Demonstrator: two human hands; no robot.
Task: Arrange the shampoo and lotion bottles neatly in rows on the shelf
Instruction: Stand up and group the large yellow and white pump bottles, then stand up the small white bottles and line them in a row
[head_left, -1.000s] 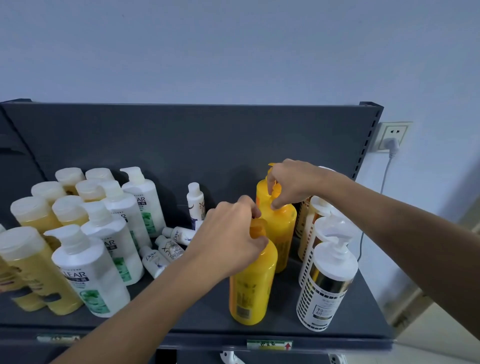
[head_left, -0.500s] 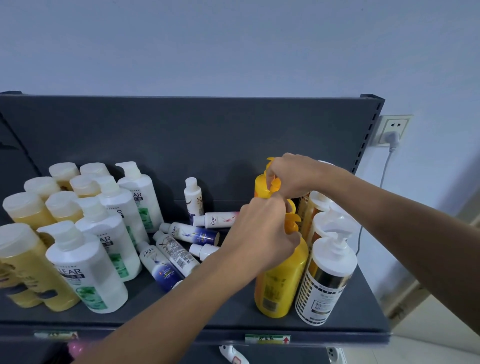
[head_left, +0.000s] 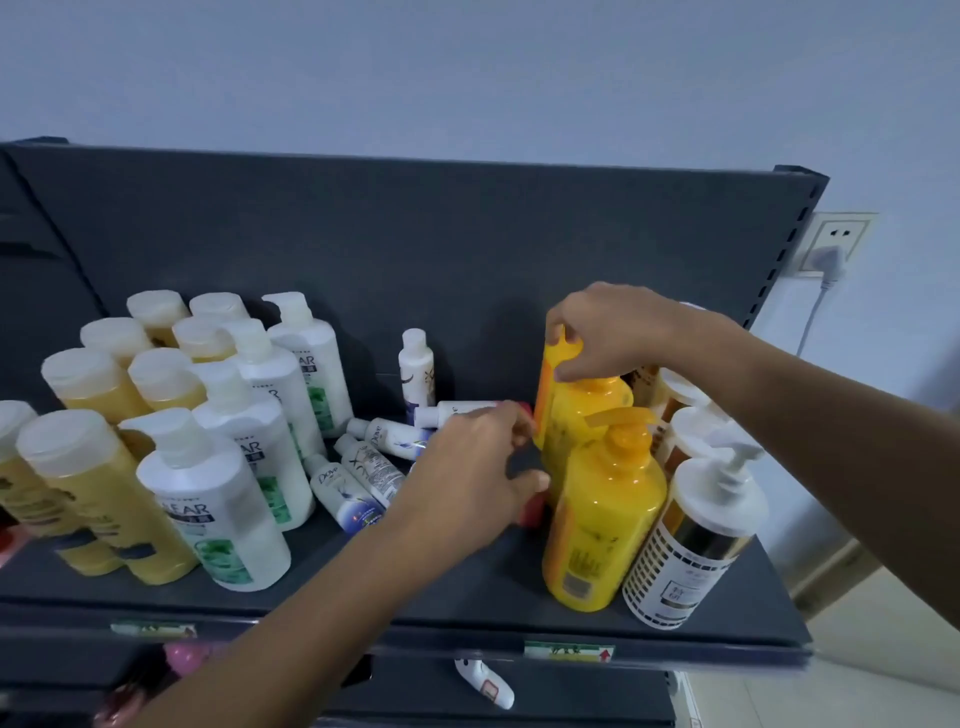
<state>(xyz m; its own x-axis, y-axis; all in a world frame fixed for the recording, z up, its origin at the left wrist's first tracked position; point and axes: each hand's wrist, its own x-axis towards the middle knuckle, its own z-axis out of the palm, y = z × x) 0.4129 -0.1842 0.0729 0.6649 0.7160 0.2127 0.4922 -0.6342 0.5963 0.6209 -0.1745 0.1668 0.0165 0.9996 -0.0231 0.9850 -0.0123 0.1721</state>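
Two yellow pump bottles stand at the right of the dark shelf, one behind the other. My right hand grips the pump head of the rear yellow bottle. The front yellow bottle stands free, touching a white-and-gold pump bottle. My left hand hovers just left of the yellow bottles with fingers apart, over several small Dove bottles lying on their sides. Something red shows under that hand. A small white bottle stands upright at the back.
White CLEAR pump bottles stand in a row at the left, with yellow white-capped bottles beside them. More white-and-gold bottles stand behind at the right. A wall socket with a plugged cord is right of the shelf. A lower shelf holds a pink item.
My left hand slid the front yellow bottle right against the white-and-gold bottle, let go, and moved left over the small bottles. My right hand stays on the rear bottle's pump.
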